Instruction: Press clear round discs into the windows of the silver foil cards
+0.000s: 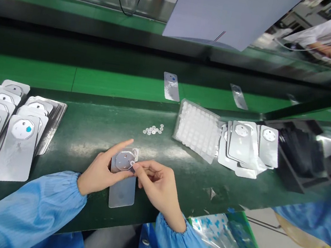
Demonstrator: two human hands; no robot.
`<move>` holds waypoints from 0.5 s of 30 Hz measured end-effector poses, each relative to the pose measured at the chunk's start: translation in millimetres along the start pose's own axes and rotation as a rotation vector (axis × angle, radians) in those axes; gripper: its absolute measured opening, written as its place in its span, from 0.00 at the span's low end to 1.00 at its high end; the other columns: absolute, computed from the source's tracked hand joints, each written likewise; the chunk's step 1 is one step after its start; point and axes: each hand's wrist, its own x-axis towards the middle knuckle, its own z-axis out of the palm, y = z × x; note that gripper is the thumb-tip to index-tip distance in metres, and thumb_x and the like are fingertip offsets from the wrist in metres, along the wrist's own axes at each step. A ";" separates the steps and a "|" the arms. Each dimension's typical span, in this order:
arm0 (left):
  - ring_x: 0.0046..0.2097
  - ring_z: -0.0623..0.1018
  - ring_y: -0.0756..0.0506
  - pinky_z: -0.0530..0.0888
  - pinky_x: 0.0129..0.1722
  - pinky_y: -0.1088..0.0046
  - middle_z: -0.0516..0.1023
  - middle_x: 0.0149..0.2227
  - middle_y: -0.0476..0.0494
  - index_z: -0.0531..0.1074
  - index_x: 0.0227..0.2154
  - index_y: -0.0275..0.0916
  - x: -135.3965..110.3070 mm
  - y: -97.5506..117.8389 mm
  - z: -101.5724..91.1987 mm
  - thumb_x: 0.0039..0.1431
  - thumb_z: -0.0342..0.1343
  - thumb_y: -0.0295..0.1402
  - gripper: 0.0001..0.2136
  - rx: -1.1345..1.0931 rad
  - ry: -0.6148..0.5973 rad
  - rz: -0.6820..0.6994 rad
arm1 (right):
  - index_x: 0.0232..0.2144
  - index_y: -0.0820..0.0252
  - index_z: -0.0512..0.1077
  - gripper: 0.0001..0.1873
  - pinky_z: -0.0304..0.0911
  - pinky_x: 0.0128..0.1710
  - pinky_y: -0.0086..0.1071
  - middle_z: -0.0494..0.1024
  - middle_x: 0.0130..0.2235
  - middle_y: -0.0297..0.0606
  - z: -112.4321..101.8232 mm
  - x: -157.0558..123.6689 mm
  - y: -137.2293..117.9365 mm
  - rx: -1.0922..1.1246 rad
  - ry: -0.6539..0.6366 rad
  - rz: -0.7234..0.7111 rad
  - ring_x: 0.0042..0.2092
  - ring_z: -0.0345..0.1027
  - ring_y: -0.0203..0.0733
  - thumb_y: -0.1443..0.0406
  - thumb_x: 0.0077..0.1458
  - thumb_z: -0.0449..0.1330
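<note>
A flat silver metal plate (122, 195) with rounded corners lies on the bench in front of me. Near its far end is an octagonal recess (123, 160) with small holes. My left hand (100, 173) holds the plate from the left, thumb across its middle and index finger along the far edge. Thumb and fingertips of my right hand (159, 183) pinch a small white ring-like disc (132, 163) at the right side of the recess. Just beyond the hands, several small white discs (153, 129) lie loose on the bench.
Stacked metal plates (17, 156), some with blue dots, stand at left. To the right are a clear tray of white pieces (198, 129), more plates (239, 141) and a black bin (300, 156). Plates (171, 86) lie on the green belt (112, 85). A co-worker's blue sleeve (319, 219) shows at right.
</note>
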 end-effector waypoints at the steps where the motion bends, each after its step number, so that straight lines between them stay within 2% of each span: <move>1: 0.38 0.82 0.40 0.78 0.41 0.65 0.84 0.42 0.45 0.61 0.70 0.50 -0.5 0.3 -0.2 0.56 0.70 0.37 0.40 -0.017 -0.006 -0.017 | 0.30 0.61 0.79 0.22 0.61 0.20 0.28 0.77 0.23 0.37 1.6 0.7 -0.3 -0.015 0.006 -0.010 0.20 0.66 0.35 0.47 0.57 0.67; 4: 0.36 0.80 0.40 0.78 0.39 0.65 0.83 0.38 0.46 0.53 0.73 0.49 -1.7 1.3 -0.2 0.56 0.70 0.36 0.46 -0.123 -0.004 -0.050 | 0.29 0.61 0.79 0.21 0.60 0.20 0.28 0.76 0.22 0.36 5.2 2.3 -0.8 -0.039 0.012 -0.027 0.20 0.64 0.34 0.48 0.58 0.67; 8: 0.34 0.79 0.42 0.78 0.40 0.66 0.83 0.37 0.46 0.45 0.75 0.48 -2.7 0.4 0.2 0.54 0.71 0.36 0.52 -0.257 0.010 -0.077 | 0.28 0.61 0.78 0.21 0.58 0.20 0.28 0.77 0.22 0.36 7.3 3.1 -0.8 -0.054 0.006 -0.019 0.20 0.63 0.34 0.48 0.58 0.66; 15: 0.34 0.79 0.44 0.78 0.41 0.67 0.84 0.39 0.44 0.35 0.76 0.46 -3.4 1.5 0.4 0.55 0.70 0.36 0.56 -0.295 -0.001 -0.095 | 0.27 0.60 0.78 0.20 0.57 0.20 0.28 0.76 0.21 0.36 7.6 3.3 -5.2 -0.067 0.005 0.007 0.20 0.62 0.34 0.49 0.57 0.67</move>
